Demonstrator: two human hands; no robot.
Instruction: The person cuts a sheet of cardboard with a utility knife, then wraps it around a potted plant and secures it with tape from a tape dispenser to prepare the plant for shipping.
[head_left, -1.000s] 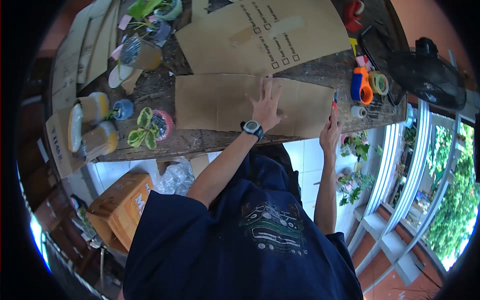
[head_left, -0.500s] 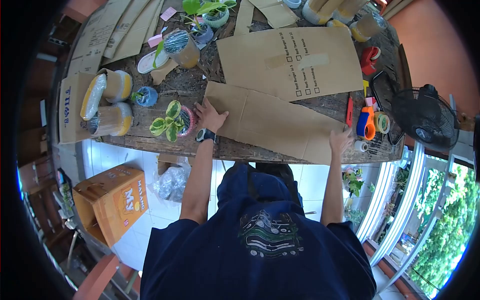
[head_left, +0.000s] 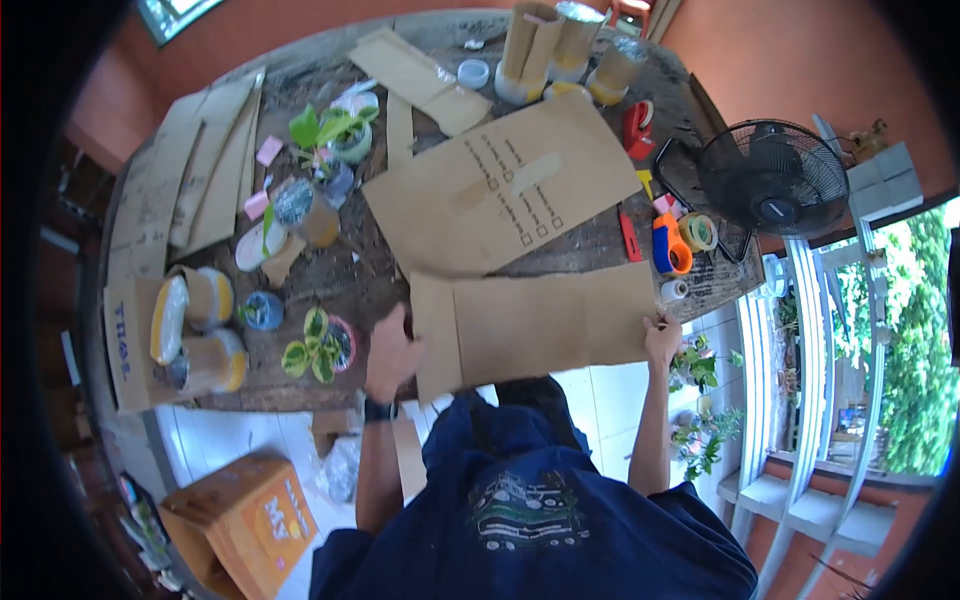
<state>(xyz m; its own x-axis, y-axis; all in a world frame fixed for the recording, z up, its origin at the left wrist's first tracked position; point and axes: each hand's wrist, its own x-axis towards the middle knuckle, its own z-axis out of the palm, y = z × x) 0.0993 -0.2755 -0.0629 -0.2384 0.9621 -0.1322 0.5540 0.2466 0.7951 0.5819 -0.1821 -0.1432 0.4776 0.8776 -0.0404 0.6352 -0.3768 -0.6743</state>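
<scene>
A long folded cardboard strip (head_left: 525, 325) lies at the table's front edge, its lower side reaching over the edge. My left hand (head_left: 392, 355) is beside its left end, with the fingers bent and partly hidden; what they grip, if anything, is unclear. My right hand (head_left: 662, 338) pinches the strip's lower right corner. Behind the strip lies a larger cardboard sheet (head_left: 450, 215) with printed text and clear tape. A small potted plant (head_left: 315, 350) stands left of my left hand.
To the right are a red cutter (head_left: 629, 236), an orange-and-blue tape dispenser (head_left: 672, 245), a white roll (head_left: 674, 290) and a black fan (head_left: 775, 175). Cardboard tubes (head_left: 215, 362) and flat cardboard (head_left: 155, 215) are at the left. An orange box (head_left: 265, 525) sits on the floor.
The view has shifted. The strip has turned and come closer to my body, its right end now higher. My left hand has moved down along its left end, and my right hand now pinches its corner.
</scene>
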